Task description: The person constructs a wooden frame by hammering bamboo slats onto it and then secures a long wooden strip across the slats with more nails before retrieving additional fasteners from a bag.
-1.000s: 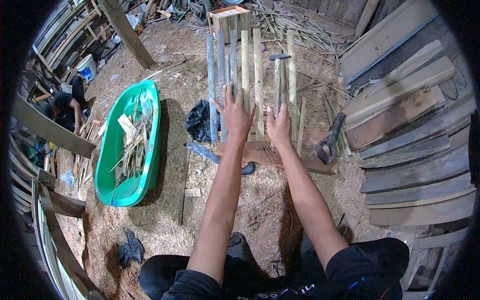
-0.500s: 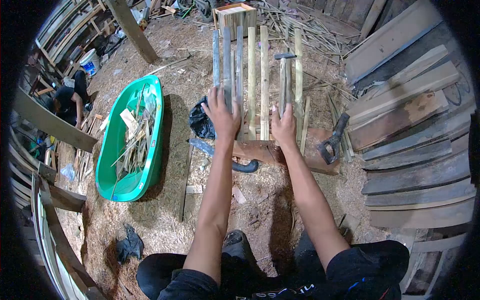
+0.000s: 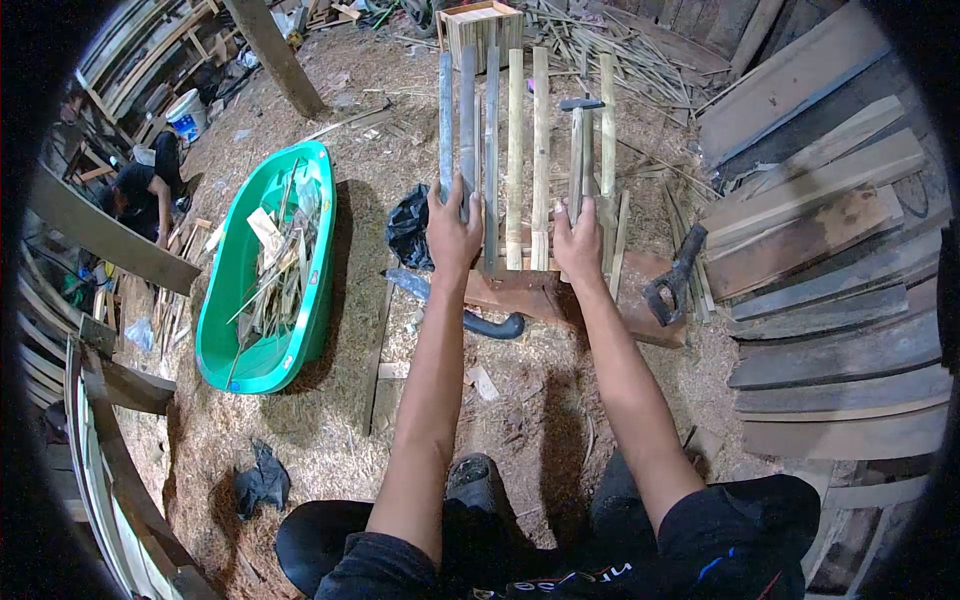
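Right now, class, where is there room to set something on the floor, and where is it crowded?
Two patches look open, though sawdust-strewn: between the green tub and the black scrap, and between the right forearm and the planks. It is crowded around both hands, with slats side by side, and beside the wooden box, with heaped sticks.

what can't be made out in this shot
All in the head view:
- left hand's grip: its back hides the palm
- right hand's grip: its back hides whether it closes on the hammer handle
- middle of the curved-handled tool: behind the left forearm
- inside the black bag: folds hide it
- other person's hands: too small
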Available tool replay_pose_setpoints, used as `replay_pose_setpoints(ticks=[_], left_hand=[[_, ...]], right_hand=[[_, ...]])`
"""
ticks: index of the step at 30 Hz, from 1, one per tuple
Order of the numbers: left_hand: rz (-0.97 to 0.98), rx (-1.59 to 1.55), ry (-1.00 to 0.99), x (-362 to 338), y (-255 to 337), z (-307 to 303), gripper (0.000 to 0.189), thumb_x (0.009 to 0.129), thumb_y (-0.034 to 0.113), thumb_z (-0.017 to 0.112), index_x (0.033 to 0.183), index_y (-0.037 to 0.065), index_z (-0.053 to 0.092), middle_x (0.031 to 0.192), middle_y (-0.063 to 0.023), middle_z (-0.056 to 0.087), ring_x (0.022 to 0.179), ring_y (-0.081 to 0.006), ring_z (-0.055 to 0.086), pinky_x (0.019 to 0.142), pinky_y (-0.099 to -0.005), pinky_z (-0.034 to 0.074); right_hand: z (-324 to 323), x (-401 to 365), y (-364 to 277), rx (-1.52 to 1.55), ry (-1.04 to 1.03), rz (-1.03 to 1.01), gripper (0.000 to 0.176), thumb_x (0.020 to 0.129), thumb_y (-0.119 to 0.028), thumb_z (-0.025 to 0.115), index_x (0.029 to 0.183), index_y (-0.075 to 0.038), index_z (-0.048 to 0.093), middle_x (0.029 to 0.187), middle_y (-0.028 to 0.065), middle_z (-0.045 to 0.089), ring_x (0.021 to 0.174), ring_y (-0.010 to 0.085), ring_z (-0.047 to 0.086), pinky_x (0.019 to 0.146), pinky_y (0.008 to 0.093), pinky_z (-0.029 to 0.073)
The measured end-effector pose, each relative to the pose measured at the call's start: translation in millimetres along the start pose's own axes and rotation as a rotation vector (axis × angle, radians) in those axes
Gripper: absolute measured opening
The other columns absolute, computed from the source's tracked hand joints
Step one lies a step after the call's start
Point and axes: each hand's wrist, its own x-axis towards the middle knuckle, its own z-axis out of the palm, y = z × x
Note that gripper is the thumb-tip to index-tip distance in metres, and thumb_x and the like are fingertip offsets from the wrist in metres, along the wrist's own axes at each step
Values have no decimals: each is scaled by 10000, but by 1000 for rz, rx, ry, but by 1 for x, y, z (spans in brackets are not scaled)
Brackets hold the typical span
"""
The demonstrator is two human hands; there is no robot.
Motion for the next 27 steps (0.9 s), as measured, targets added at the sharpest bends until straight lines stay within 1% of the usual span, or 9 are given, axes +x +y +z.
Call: replay_pose_setpoints(ticks=[2, 8, 12, 15, 18, 20, 21, 24, 27], left_hand=[[9, 1, -10, 2, -2, 0, 450, 949, 284, 615, 1357, 95, 586, 1379, -322, 462, 1209, -461, 538, 962, -459, 487], [74, -4, 2, 7, -11, 5, 445, 936, 274, 609, 1347, 104, 592, 1375, -317, 461, 1146, -463, 584, 917, -466, 518], [105, 30, 8, 9, -15, 8, 427, 939, 258, 608, 1331, 90, 601, 1361, -328, 461, 1135, -481, 582, 911, -471, 520], [120, -3, -1, 11, -15, 7, 426, 942, 254, 607, 1330, 79, 598, 1363, -340, 449, 1136, -491, 577, 915, -475, 519], [108, -48, -25, 11, -15, 5, 433, 933, 231, 634, 1320, 39, 602, 1341, -352, 468, 1190, -492, 535, 970, -463, 477], [81, -24, -66, 10, -13, 3, 490, 927, 225, 639, 1363, 19, 547, 1344, -341, 473, 1188, -479, 540, 972, -452, 476], [68, -13, -86, 10, -12, 2, 521, 924, 221, 642, 1384, 8, 520, 1345, -336, 475, 1187, -473, 543, 973, -446, 475], [73, -158, -20, 11, -9, -1, 623, 912, 223, 656, 1426, -47, 427, 1354, -317, 481, 1184, -450, 550, 981, -432, 470], [39, -81, -49, 8, -9, 1, 708, 906, 242, 670, 1449, -84, 354, 1353, -303, 489, 1188, -433, 550, 982, -430, 470]], right_hand=[[0, 1, -2, 16, -32, 37, 317, 984, -221, 569, 1187, -2, 461, 1014, 247, 667, 963, 443, 654, 774, 494, 521], [1, 3, 1, 18, -15, -45, 332, 979, -230, 581, 1195, -2, 474, 1024, 252, 666, 963, 451, 650, 777, 498, 515], [2, 5, 0, -14, -19, 12, 339, 976, -223, 581, 1190, 16, 472, 1009, 269, 666, 947, 462, 649, 774, 500, 508], [2, 6, 2, -34, -22, -9, 342, 971, -209, 580, 1187, 33, 469, 992, 278, 664, 937, 467, 647, 765, 502, 506], [-1, 7, 0, -45, -18, -49, 348, 960, -195, 589, 1186, 40, 468, 968, 280, 660, 921, 469, 645, 752, 509, 501], [1, 7, 5, -48, 2, -84, 346, 952, -189, 596, 1183, 36, 470, 951, 277, 658, 907, 469, 645, 745, 514, 498], [2, 7, 6, -55, 1, -63, 338, 950, -187, 598, 1174, 34, 473, 944, 276, 657, 902, 469, 644, 742, 515, 497], [2, 9, 4, -57, -6, -12, 311, 947, -183, 600, 1148, 25, 484, 931, 273, 655, 894, 468, 643, 737, 520, 494], [0, 6, 1, -46, -14, -13, 284, 950, -186, 597, 1123, 15, 495, 930, 273, 657, 893, 465, 645, 733, 521, 495]])
